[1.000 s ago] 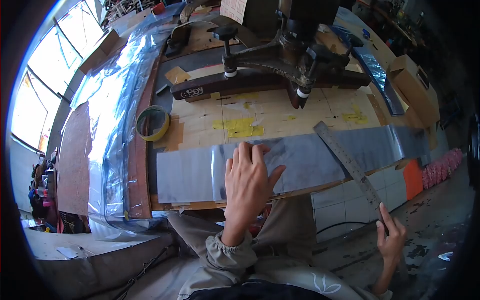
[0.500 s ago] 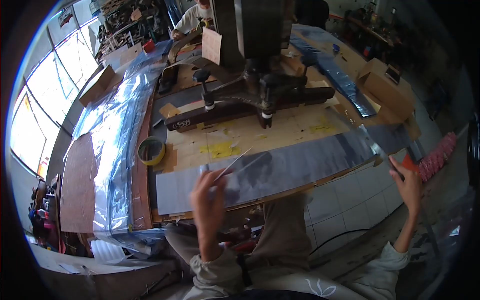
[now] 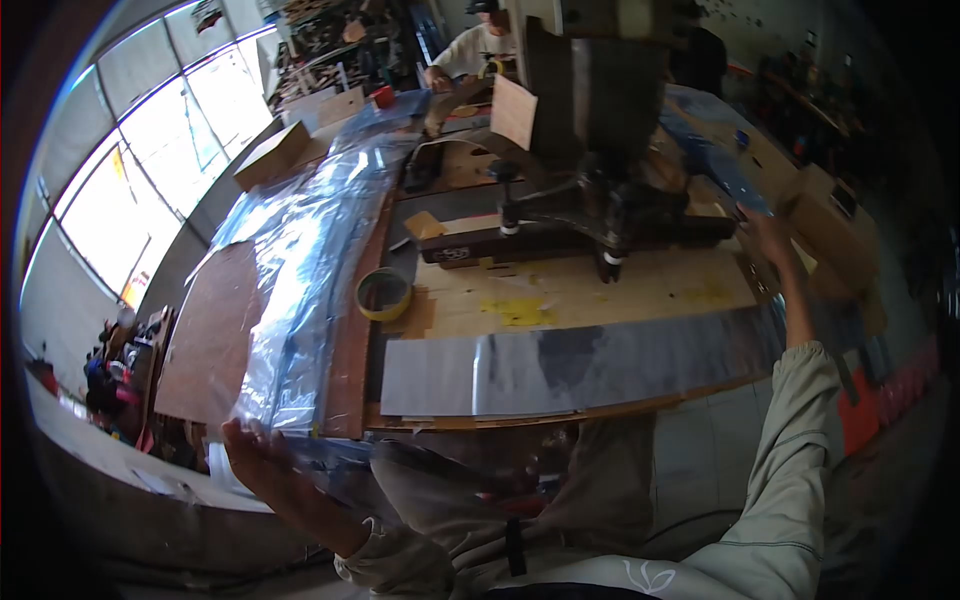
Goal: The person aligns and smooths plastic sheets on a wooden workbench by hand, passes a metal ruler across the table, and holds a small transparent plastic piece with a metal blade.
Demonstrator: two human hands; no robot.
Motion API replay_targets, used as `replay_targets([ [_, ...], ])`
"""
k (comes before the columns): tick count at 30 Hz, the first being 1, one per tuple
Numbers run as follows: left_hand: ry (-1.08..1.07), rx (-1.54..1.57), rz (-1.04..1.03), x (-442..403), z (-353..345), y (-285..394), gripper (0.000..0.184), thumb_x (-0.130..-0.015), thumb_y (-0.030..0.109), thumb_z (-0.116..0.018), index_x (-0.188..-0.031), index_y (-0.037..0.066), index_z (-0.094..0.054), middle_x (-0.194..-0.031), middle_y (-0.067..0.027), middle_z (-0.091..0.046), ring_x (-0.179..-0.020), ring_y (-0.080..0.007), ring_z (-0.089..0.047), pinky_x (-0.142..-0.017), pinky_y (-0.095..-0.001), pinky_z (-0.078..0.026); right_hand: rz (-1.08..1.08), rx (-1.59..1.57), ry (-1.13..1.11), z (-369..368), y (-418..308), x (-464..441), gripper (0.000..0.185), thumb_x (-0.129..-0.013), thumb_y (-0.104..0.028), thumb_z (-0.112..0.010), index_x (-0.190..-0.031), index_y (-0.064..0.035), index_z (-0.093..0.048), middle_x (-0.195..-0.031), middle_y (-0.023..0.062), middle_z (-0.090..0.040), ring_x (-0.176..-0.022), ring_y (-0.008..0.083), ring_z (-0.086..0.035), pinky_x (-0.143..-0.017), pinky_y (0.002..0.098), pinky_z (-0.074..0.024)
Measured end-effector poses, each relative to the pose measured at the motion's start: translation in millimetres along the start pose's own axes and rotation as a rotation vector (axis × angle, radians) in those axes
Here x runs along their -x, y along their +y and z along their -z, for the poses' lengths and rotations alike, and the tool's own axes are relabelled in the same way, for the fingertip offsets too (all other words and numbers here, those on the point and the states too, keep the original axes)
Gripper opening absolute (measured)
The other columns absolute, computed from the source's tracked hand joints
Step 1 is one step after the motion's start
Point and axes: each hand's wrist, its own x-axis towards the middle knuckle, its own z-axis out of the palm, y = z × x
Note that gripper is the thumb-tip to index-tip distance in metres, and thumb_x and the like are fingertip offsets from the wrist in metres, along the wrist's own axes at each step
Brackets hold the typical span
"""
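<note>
My left hand [image 3: 265,465] is at the lower left, by the near end of the shiny blue plastic film [image 3: 310,260]. Its fingers are stretched out and somewhat blurred, and nothing shows in them. I cannot tell whether it touches the film. My right hand [image 3: 770,238] reaches across to the right side of the table, close to a dark blue film-covered strip [image 3: 725,170] and a cardboard box [image 3: 815,215]. Blur hides its fingers and anything in them. A long grey sheet [image 3: 590,365] lies along the table's near edge, between my arms.
A dark metal press frame with a crossbar [image 3: 560,240] stands over the yellow-stained board [image 3: 600,290]. A tape roll [image 3: 384,294] lies left of it. Another person [image 3: 480,50] is at the far side. A second cardboard box [image 3: 272,155] is by the windows.
My left hand has moved left and down; the thin pale strip it held no longer shows in it. My right hand has moved up and away; its metal blade is no longer clearly visible. The view has shifted left.
</note>
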Motion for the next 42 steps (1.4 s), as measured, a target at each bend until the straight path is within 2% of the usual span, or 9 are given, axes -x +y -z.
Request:
replay_targets([
  [7,-0.286,-0.312,-0.154,45.6,-20.6,-4.9,0.02,-0.088,0.016,-0.064,-0.073,0.007,-0.055,-0.055,0.0068,-0.045,-0.046,0.0,-0.037,-0.041,-0.0177,-0.024,0.254,-0.055,0.009,-88.7,112.2,-73.8,0.043,-0.084,0.002,-0.047,-0.125,-0.0088,-0.057,-0.114,0.0188,-0.058,-0.106,0.03,-0.055,-0.096,0.0373,-0.0385],
  [11,-0.515,-0.166,-0.017,62.9,-38.1,-13.9,0.012,-0.085,0.006,-0.068,-0.076,0.001,-0.061,-0.06,0.0034,-0.052,-0.049,-0.0004,-0.044,-0.043,-0.0157,-0.03,0.347,-0.067,0.302,-24.0,88.6,-30.6,0.03,-0.09,-0.005,-0.051,-0.119,-0.0041,-0.058,-0.107,0.0141,-0.056,-0.097,0.0259,-0.054,-0.088,0.035,-0.0417],
  [13,-0.574,-0.19,0.0,69.7,-44.8,-20.7,0.01,-0.083,0.005,-0.069,-0.078,-0.001,-0.064,-0.062,0.0023,-0.054,-0.051,-0.0011,-0.047,-0.044,-0.0153,-0.033,0.231,-0.186,0.48,22.6,-11.9,32.1,0.023,-0.094,-0.013,-0.051,-0.112,-0.0004,-0.06,-0.098,0.0109,-0.059,-0.09,0.0214,-0.055,-0.084,0.031,-0.0431],
  [17,-0.773,-0.132,0.13,93.1,-63.0,-38.5,0.009,-0.082,0.005,-0.07,-0.08,-0.004,-0.068,-0.063,0.0013,-0.056,-0.053,-0.0021,-0.05,-0.046,-0.0153,-0.037,0.138,-0.694,0.201,73.4,-216.8,159.8,0.034,-0.097,-0.028,-0.048,-0.097,0.0013,-0.063,-0.094,0.0104,-0.062,-0.079,0.014,-0.059,-0.074,0.0272,-0.048],
  [20,-0.888,-0.131,0.238,114.4,-75.2,-45.4,0.008,-0.084,0.003,-0.067,-0.082,-0.004,-0.069,-0.063,0.0,-0.058,-0.053,-0.0021,-0.051,-0.048,-0.0162,-0.038,0.413,-0.789,-0.061,56.9,-287.2,198.0,0.049,-0.088,-0.048,-0.055,-0.106,-0.0032,-0.064,-0.099,0.0122,-0.067,-0.091,0.0252,-0.066,-0.075,0.0352,-0.053],
  [26,-0.894,-0.14,0.269,122.1,-66.3,-72.8,0.018,-0.091,0.008,-0.059,-0.085,-0.005,-0.07,-0.059,0.0009,-0.056,-0.053,-0.0021,-0.047,-0.049,-0.0178,-0.035,0.364,-1.292,-0.572,-6.2,-355.3,236.5,0.04,-0.082,-0.027,-0.07,-0.116,-0.008,-0.062,-0.104,0.0104,-0.068,-0.095,0.0201,-0.065,-0.082,0.0328,-0.0509],
  [32,-0.884,-0.126,0.354,113.6,-59.4,-84.0,0.029,-0.097,0.017,-0.05,-0.095,-0.005,-0.07,-0.058,0.0022,-0.052,-0.052,-0.0021,-0.042,-0.049,-0.0186,-0.031,0.254,-1.188,-0.861,-55.9,-333.4,272.7,0.03,-0.083,-0.019,-0.066,-0.112,-0.0105,-0.065,-0.106,0.0116,-0.067,-0.101,0.0231,-0.062,-0.088,0.0332,-0.0467],
  [38,-0.918,-0.073,0.452,106.7,-53.3,-78.1,0.038,-0.1,0.021,-0.041,-0.098,-0.006,-0.067,-0.065,-0.0012,-0.054,-0.053,-0.005,-0.042,-0.049,-0.0195,-0.031,0.138,-0.68,-0.484,-101.5,-288.7,303.9,0.028,-0.081,-0.017,-0.065,-0.108,-0.0095,-0.066,-0.121,0.0107,-0.058,-0.114,0.0295,-0.053,-0.1,0.0432,-0.0397],
  [42,-0.48,0.146,0.192,107.7,-26.3,-73.6,0.032,-0.097,0.021,-0.044,-0.075,0.001,-0.056,-0.063,-0.0034,-0.05,-0.052,-0.0113,-0.042,-0.047,-0.0243,-0.031,0.115,-0.094,-0.199,-120.6,-266.7,315.4,0.047,-0.079,-0.028,-0.066,-0.12,-0.0073,-0.056,-0.13,0.0158,-0.048,-0.124,0.0339,-0.042,-0.106,0.0579,-0.0262],
])
